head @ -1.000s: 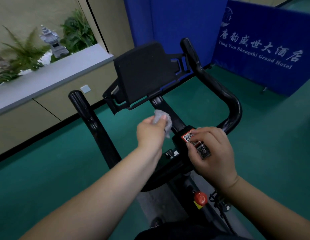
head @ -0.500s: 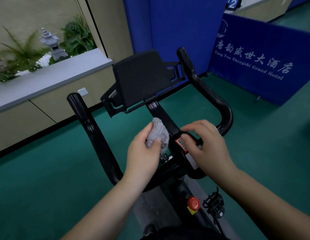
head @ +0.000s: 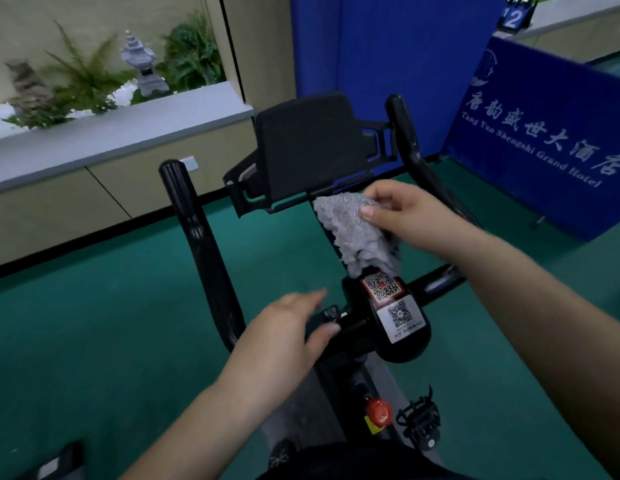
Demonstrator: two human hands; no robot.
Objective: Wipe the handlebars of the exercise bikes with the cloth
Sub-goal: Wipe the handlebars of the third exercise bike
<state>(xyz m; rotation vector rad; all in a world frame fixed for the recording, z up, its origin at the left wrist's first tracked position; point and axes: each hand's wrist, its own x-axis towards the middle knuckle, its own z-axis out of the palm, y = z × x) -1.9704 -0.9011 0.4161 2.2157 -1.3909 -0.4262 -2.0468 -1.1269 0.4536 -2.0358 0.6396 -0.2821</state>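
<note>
Head view: a blue banner (head: 544, 140) at upper right reads "Tang Yun Shengshi Grand Hotel" under white Chinese characters. Two QR-code stickers (head: 391, 299) sit on the black exercise-bike handlebars (head: 197, 244) at centre frame. Just above them, the right hand (head: 405, 213) pinches a fluffy grey cloth (head: 353, 230) that hangs against the stem. The left hand (head: 287, 334), fingers relaxed and spread, rests at the crossbar lower centre.

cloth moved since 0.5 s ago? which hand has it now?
Yes. The cloth went from the left hand to the right hand, shifting up from beside the QR sticker toward the black console.
</note>
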